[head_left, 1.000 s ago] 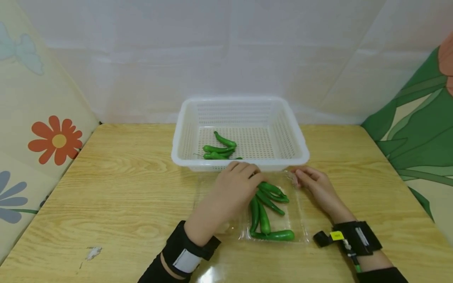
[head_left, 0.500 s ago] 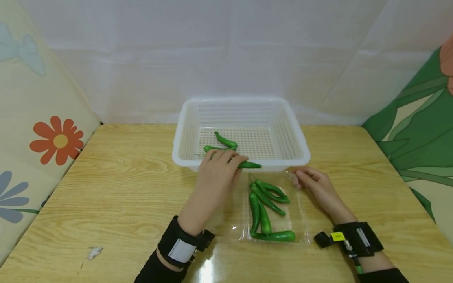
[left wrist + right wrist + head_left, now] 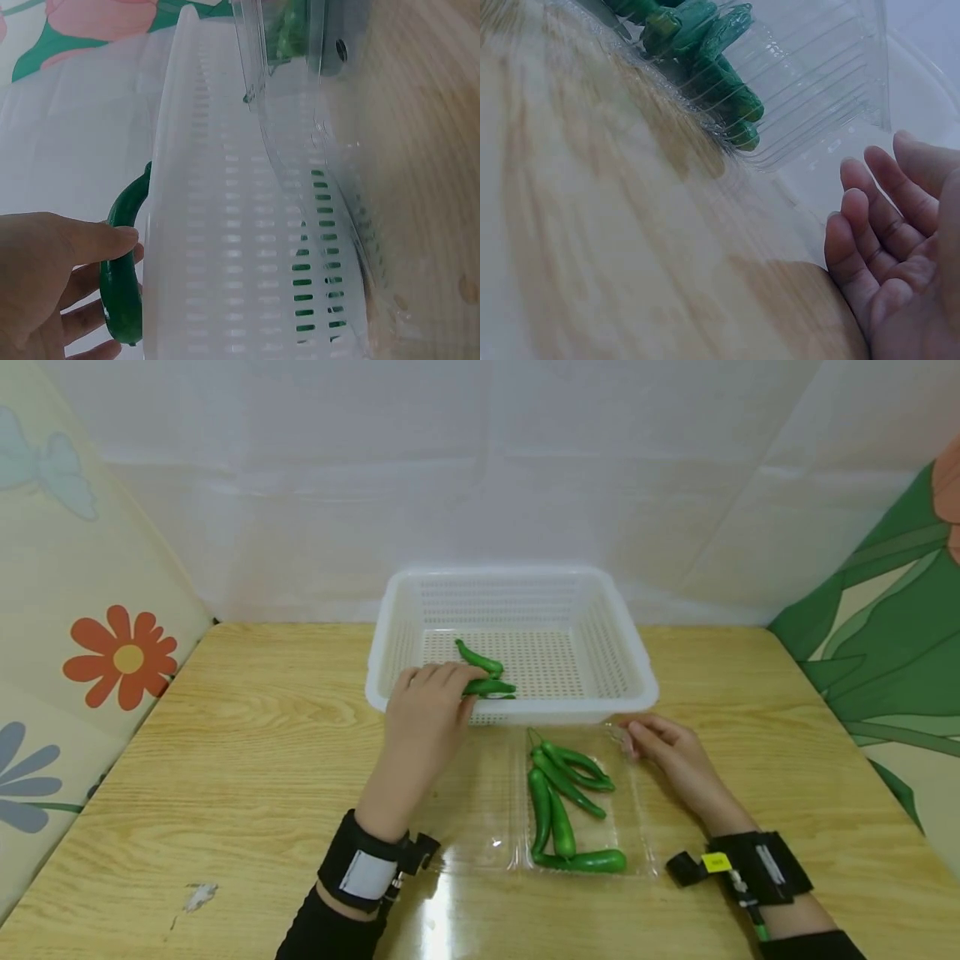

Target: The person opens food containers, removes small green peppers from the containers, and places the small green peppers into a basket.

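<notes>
My left hand (image 3: 423,718) grips a green chili pepper (image 3: 121,292) between thumb and fingers, just over the front left rim of the white plastic basket (image 3: 592,703). More green peppers (image 3: 477,658) lie on the basket floor, partly hidden behind that hand. In front of the basket a clear plastic clamshell box (image 3: 626,827) lies opened out, its lid half to the left. Several green chili peppers (image 3: 567,785) rest in its right half. My right hand (image 3: 671,760) stays at the box's far right corner, fingers loosely bent, with thumb and fingertips right at the edge.
The wooden table (image 3: 247,760) carries the basket and the box. Behind it hangs a white cloth (image 3: 480,485). Panels with printed flowers (image 3: 123,656) stand at either side. A worn patch (image 3: 199,897) marks the tabletop at the left.
My left hand has lifted a pepper from the clear box, carried it left and away from me, and brought it over the basket rim. The right hand has kept its place.
</notes>
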A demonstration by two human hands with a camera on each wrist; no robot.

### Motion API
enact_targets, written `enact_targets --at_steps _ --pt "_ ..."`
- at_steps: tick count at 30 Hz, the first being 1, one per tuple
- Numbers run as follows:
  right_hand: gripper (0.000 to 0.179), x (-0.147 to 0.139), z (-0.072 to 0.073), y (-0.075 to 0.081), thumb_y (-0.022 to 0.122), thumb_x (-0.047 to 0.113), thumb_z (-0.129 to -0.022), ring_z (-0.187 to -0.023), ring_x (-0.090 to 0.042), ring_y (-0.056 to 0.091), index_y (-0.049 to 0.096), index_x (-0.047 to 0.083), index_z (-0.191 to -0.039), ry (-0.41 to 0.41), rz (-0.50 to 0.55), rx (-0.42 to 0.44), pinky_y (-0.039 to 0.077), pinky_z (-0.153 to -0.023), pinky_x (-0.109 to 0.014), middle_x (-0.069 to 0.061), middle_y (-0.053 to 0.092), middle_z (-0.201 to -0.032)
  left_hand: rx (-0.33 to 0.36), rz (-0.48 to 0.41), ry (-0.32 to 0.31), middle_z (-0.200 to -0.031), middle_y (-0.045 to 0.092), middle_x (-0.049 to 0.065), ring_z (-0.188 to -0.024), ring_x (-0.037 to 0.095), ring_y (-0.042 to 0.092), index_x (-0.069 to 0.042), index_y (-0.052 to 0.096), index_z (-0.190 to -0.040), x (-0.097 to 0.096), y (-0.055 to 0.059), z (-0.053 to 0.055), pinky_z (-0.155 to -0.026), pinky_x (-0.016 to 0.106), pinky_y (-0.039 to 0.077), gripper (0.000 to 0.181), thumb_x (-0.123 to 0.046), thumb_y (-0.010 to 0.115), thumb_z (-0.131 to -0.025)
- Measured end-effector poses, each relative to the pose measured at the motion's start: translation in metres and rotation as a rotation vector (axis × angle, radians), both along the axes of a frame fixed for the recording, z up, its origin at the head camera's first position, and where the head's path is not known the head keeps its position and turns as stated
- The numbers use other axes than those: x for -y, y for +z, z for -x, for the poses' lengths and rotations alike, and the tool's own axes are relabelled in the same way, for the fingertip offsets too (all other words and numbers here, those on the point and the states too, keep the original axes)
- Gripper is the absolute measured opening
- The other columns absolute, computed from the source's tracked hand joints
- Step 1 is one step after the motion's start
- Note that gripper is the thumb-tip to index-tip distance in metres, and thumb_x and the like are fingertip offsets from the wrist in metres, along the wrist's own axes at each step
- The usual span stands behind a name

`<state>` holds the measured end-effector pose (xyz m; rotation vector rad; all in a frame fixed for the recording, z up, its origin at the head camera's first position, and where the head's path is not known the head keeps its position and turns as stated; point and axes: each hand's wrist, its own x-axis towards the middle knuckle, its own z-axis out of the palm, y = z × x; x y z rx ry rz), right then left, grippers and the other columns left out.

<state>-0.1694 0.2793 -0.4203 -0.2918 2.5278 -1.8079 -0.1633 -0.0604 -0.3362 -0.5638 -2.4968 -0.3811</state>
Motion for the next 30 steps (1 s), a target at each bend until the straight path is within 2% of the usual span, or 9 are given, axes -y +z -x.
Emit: enact_targets --at_steps 6,12,21,30 --pt "0.041 0.000 -0.001 0.000 0.050 0.021 -0.105 -0.077 -0.006 0.058 0.056 -0.015 -0.122 -0.007 -0.007 0.008 0.052 -0.071 -0.018 0.003 0.064 -0.084 0.022 -0.013 0.008 -0.114 0.069 0.004 -0.107 0.025 0.063 -0.015 0.068 -0.118 0.008 -0.001 0.003 -0.094 0.041 0.046 0.028 -0.014 0.074 -0.090" --pt "0.042 0.000 -0.001 0.001 0.049 0.022 -0.105 -0.077 -0.006 0.058 0.056 -0.015 -0.123 -0.010 -0.016 0.015 0.052 -0.071 -0.018 0.004 0.064 -0.085 -0.011 -0.001 0.006 -0.113 0.069 0.005 -0.106 0.026 0.063 -0.015 0.069 -0.118 0.013 -0.004 0.006 -0.095 0.040 0.045 0.029 -0.009 0.074 -0.089" --pt "0.040 0.000 0.000 0.000 0.050 0.020 -0.105 -0.077 -0.006 0.059 0.056 -0.017 -0.121 -0.006 0.013 0.009 0.052 -0.070 -0.018 0.004 0.065 -0.084 -0.025 -0.004 0.007 -0.113 0.070 0.005 -0.106 0.026 0.063 -0.013 0.069 -0.117 0.015 -0.006 0.009 -0.094 0.040 0.044 0.028 -0.007 0.073 -0.090" --pt "0.041 0.000 -0.001 0.000 0.050 0.021 -0.105 -0.077 -0.006 0.058 0.056 -0.016 -0.120 -0.002 0.011 0.009 0.052 -0.070 -0.019 0.003 0.064 -0.084 0.034 0.010 0.046 -0.117 0.068 0.005 -0.109 0.026 0.062 -0.014 0.067 -0.122 0.014 -0.003 0.007 -0.096 0.040 0.045 0.030 -0.013 0.070 -0.092"
